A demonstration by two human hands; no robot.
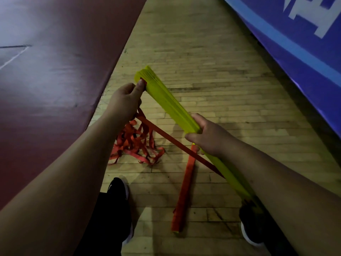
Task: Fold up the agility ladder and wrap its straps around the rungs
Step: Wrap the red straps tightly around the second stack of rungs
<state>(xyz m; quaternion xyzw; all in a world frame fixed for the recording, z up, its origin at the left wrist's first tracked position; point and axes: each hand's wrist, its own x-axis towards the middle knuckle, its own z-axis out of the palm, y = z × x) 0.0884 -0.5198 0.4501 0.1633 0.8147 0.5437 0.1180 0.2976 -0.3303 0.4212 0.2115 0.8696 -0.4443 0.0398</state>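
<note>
**Desk:** What sits nearest the lens?

**Photographer:** Two black shoes (118, 189) on the wooden floor (212, 71), below the stack of yellow rungs (166, 97). One red wrapped bundle (184, 185) lies on the floor under the stack's near half.

**Desk:** And the hands?

**Photographer:** The right hand (208, 133) has its grip curled round the stack's middle. The left hand (127, 100) pinches the far end, thumb pressed against the rungs. The stack is held in the air between them, slanting.

**Desk:** The straps?

**Photographer:** One taut strap (175, 143) runs beneath the stack, from the left hand toward its near end. One loose tangle of straps (134, 141) spills to the floor left of it.

**Desk:** How will it handle?

**Photographer:** Light, I'd judge. The rungs look flat and stiff and are apt to fan apart, so squeeze near both ends. The webbing looks limp and may snag. The rungs are packed too tightly to count.

**Desk:** Beyond?

**Photographer:** One maroon mat (46, 71) left of the stack, one blue banner (295, 43) to its right.
</note>
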